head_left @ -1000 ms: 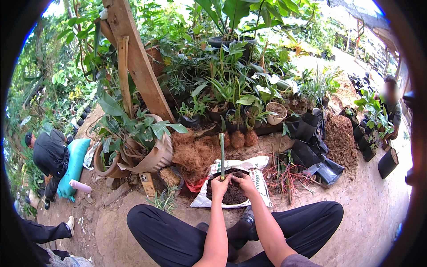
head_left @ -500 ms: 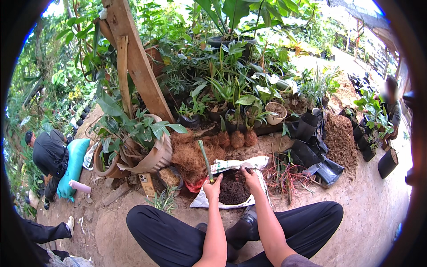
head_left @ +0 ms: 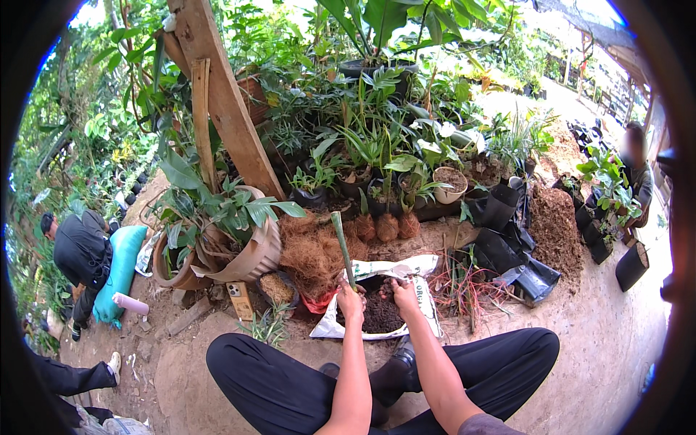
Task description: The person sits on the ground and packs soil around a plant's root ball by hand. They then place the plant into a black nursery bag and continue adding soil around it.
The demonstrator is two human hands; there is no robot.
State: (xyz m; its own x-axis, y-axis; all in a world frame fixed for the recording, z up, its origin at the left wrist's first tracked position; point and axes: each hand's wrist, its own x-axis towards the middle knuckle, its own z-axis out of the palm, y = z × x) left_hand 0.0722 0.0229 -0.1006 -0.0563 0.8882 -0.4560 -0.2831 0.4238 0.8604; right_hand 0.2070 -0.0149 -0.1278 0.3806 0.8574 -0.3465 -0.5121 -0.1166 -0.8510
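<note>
My left hand (head_left: 352,299) is closed round the lower end of a thick green stem cutting (head_left: 341,246), which stands nearly upright, leaning slightly left. That hand is at the left side of an opened white plastic bag (head_left: 426,293) lying on the ground in front of my crossed legs. Dark, crumbly soil (head_left: 381,313) fills the bag's mouth. On the opposite side, my right hand (head_left: 405,296) grips the bag's edge, its fingertips close to the soil. A heap of brown coconut fibre (head_left: 312,250) is just beyond my left hand.
Left of the bag are a bowl of pale grains (head_left: 277,288), a phone (head_left: 240,300) and large potted plants (head_left: 254,250). Fibre-wrapped plants (head_left: 387,227) stand behind it. Reddish roots (head_left: 467,286) and black plastic bags (head_left: 533,279) lie right. Other people (head_left: 81,250) are at both sides.
My left hand and the stem have shifted slightly right, and the stem's top sits a little lower nearer the bag. The bag's mouth is spread wider, its printed far flap showing more.
</note>
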